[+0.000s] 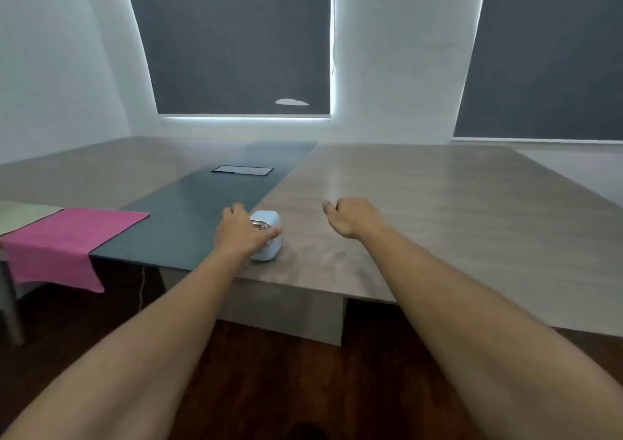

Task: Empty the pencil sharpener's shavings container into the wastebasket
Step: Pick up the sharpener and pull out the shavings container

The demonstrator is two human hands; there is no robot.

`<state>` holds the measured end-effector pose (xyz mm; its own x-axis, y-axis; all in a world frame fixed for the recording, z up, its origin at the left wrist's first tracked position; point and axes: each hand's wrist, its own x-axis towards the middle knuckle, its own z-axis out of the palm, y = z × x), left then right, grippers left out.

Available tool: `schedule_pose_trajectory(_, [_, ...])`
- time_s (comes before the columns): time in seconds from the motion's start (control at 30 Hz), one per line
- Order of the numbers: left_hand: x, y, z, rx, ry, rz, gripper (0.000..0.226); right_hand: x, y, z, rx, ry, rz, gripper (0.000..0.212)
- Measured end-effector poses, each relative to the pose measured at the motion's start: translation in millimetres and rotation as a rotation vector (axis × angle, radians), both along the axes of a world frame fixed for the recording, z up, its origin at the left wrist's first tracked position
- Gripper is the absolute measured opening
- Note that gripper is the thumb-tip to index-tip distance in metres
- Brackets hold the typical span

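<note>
A small pale-blue pencil sharpener (271, 234) with a metal part on top stands near the front edge of the big wooden table (421, 203). My left hand (239, 232) is wrapped around its left side, thumb across the front, and covers part of it. A little to the right, my right hand (350, 215) hovers over the table with its fingers curled in and nothing in it. No wastebasket is in view.
A dark strip (202, 210) with a cable hatch (242, 170) runs down the table's middle. A pink cloth (64, 240) hangs over the edge at the left. Below lies dark wooden floor (286, 372). Two windows with dark blinds are behind.
</note>
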<state>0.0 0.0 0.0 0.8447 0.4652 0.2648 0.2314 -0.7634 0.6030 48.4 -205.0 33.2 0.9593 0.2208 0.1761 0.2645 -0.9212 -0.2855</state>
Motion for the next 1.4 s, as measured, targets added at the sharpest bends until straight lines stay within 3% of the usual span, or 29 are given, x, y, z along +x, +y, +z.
schedule_pose_trajectory(0.2, [5.7,2.3,-12.4,-0.216,-0.017,0.03,0.071,1.2,10.8,-14.1,0.085,0.067,0.051,0.053])
schedule_pose_trajectory(0.3, [9.6,4.6,-14.3,-0.355,-0.044,0.025,0.06,-3.4,7.4,-20.1,0.26,0.13,0.076,0.049])
schedule_pose_trajectory(0.47, [9.3,-3.7,-13.7,-0.866,-0.062,-0.141,0.034,-9.2,-8.5,-31.8,0.647,0.529,0.0,0.056])
schedule_pose_trajectory(0.67, [9.3,-33.0,-14.1,-1.076,-0.014,-0.254,0.028,-17.8,-26.6,-38.2,0.998,0.798,0.08,0.076])
schedule_pose_trajectory(0.77, [13.4,-46.6,-16.6,-1.112,0.004,-0.326,0.032,-17.7,-31.5,-39.3,1.052,0.801,0.114,0.08])
schedule_pose_trajectory(0.9, [17.4,-59.1,-16.6,-1.107,0.044,-0.388,0.041,-15.5,-38.9,-38.4,1.072,0.753,0.128,0.062])
schedule_pose_trajectory(1.07, [20.6,-67.2,-11.1,-1.065,0.037,-0.46,0.021,-9.4,-48.7,-38.6,1.139,0.791,0.143,0.045])
schedule_pose_trajectory(1.23, [22.2,-66.4,-6.4,-1.035,0.042,-0.491,0.031,-5.1,-55.4,-39.1,1.188,0.798,0.167,0.045])
schedule_pose_trajectory(1.4, [22.0,-52.6,-5.2,-1.01,-0.011,-0.451,0.014,4.0,-72.3,-39.2,1.276,0.754,0.13,0.029])
